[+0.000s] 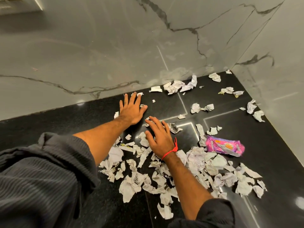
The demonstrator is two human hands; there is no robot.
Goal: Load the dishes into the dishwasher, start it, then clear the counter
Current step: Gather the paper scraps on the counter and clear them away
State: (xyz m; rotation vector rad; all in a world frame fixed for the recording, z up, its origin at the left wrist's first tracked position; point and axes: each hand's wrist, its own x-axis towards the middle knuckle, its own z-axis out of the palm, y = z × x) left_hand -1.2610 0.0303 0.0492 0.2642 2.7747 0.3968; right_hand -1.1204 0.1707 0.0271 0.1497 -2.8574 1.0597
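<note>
The scene is bounded at the back and right by a pale grey marble-veined wall (115,55), and below it a glossy black speckled stone counter (65,122) is seen, meeting the wall in a corner at the upper right. Across the counter, a wide litter of torn and crumpled white paper scraps (197,163) is spread, thickest near the front edge and thinner toward the corner, where separate crumpled pieces (174,86) lie just beside the wall. A pink and purple foil snack wrapper (224,146) is lying among the scraps on the right. No dishes or dishwasher are shown, so the counter-clearing step is judged to be the one in hand. The left hand (131,111) is laid flat on the counter near the wall, its fingers (125,100) straight and spread, with small scraps touching the fingertips. The right hand (158,139), marked by a red thread at the wrist, is laid palm-down on the scraps nearer the front, its fingers (153,124) also spread and nothing pinched. The next move is judged to call for the outlying pieces being swept inward into one heap, so that they can be gathered and lifted off together with the wrapper.
</note>
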